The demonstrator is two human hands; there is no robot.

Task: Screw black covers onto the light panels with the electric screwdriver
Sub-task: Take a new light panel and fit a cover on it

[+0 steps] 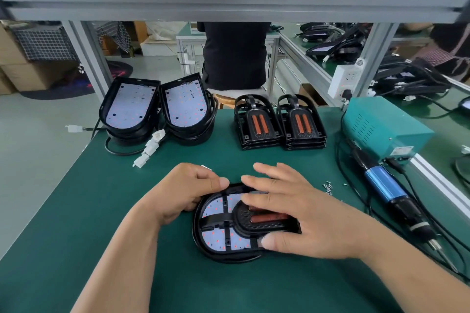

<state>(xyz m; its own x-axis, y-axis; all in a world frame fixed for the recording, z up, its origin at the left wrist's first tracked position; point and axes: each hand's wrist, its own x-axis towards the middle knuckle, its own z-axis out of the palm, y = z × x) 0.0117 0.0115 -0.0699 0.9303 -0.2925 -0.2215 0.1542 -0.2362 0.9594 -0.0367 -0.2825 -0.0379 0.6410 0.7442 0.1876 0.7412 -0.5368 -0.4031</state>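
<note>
The black plastic cover with its ribbed frame and two orange strips (256, 218) lies on the white D-shaped light panel in its black housing (216, 239), in the middle of the green mat (76, 211) just in front of me. My right hand (302, 213) rests flat on the cover, fingers spread and pressing down, the thumb at the near edge. My left hand (185, 190) grips the far-left rim of the housing, thumb and fingers closed on it.

I judge the cover is light and stiff, but its thin ribs can snap, so I should press on the solid middle part and hold the housing by its rim, not touch the LED board. The smooth plastic may slide until it seats.

To the right, a few small silver screws (328, 187) lie loose on the mat, and beyond them the blue and black electric screwdriver (389, 188) lies untouched. Farther away stand two stacks of spare covers (279, 122) and two stacks of open panels (155, 109).
</note>
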